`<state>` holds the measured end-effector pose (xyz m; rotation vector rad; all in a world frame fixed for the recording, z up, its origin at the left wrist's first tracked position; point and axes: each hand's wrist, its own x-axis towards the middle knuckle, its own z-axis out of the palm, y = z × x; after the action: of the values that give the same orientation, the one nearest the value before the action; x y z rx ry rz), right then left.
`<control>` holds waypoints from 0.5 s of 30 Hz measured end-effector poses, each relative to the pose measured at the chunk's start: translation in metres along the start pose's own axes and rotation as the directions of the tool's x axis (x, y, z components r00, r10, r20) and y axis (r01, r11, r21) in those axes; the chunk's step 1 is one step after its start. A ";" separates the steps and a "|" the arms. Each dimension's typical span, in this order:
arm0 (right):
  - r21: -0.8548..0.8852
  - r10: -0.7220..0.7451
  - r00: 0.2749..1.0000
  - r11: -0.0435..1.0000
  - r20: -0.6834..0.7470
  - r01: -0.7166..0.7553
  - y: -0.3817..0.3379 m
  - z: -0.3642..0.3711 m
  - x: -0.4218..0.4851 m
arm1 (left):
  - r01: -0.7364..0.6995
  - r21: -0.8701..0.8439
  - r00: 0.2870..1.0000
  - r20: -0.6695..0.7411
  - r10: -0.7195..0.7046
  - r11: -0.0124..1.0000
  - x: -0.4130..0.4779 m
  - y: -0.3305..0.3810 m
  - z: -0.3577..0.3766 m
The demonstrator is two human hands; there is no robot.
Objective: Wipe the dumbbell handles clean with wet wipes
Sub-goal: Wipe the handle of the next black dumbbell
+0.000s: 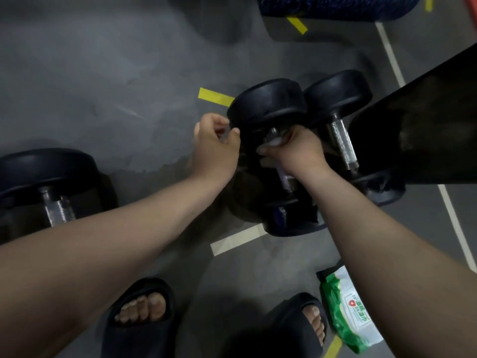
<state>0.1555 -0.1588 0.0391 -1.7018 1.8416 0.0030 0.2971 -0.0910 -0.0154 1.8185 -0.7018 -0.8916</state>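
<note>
Dumbbell handle [285, 178] being wiped runs near-to-far at centre-right, w/ a spare dumbbell [49, 171] far left. L hand [216, 143] curls on the rim of its far head [268, 102]; R hand [296, 148], the closer one, wraps a wet wipe [271, 144] round the handle's far end. Wipes pack [348, 311] near right: green/white, red shield logo, text unreadable.

Head camera looks steeply down, close above the dumbbell [268, 104].
</note>
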 end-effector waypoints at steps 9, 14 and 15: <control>0.039 -0.126 0.987 0.992 0.095 0.123 0.014 -0.020 0.004 | 0.305 -0.129 0.900 0.364 -0.241 0.944 -0.028 -0.002 0.038; 0.082 -0.112 0.993 0.991 0.028 0.109 0.021 -0.014 0.015 | 0.600 -0.376 0.800 0.313 -0.512 0.707 -0.017 0.005 0.057; 0.102 -0.097 0.995 0.990 0.005 0.096 0.020 -0.012 0.019 | 0.626 -0.421 0.779 0.314 -0.542 0.657 -0.014 0.007 0.059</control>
<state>0.1325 -0.1773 0.0324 -1.7145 1.7210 -0.1201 0.2405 -0.1123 -0.0218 1.4923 0.0872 -1.5088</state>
